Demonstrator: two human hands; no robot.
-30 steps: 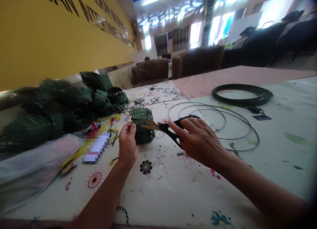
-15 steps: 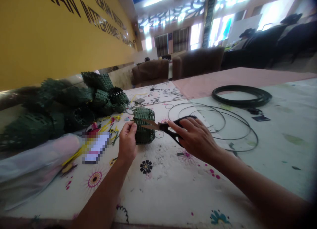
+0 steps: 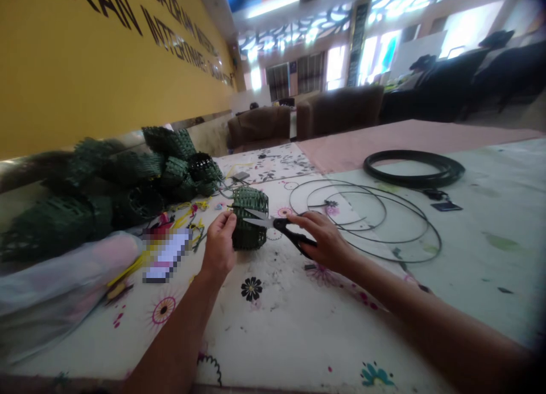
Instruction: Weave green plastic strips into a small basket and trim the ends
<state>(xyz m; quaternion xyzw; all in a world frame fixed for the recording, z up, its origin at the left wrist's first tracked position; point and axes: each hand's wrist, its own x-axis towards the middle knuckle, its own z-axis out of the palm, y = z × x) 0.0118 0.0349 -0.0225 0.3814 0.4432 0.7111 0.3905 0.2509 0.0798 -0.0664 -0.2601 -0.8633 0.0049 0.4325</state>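
A small dark green woven basket (image 3: 251, 237) lies on its side above the flower-patterned tablecloth (image 3: 273, 314). My left hand (image 3: 220, 243) grips its left end between thumb and fingers. My right hand (image 3: 326, 240) is closed round the black handles of a pair of scissors (image 3: 282, 225). The scissor blades are slightly parted and point left, across the front of the basket. Whether they touch the weave I cannot tell.
Several green woven baskets (image 3: 170, 169) are heaped at the back left, near a blurred-out flat object (image 3: 168, 256) and a plastic bag (image 3: 77, 274). Loose thin coils (image 3: 426, 235) and a thick dark coil (image 3: 413, 181) lie to the right. Brown chairs (image 3: 341, 111) stand beyond.
My right hand has shifted a little left and lower, its fingers more closed round the scissor handles. The blades have tilted slightly. My left hand keeps hold of the basket.
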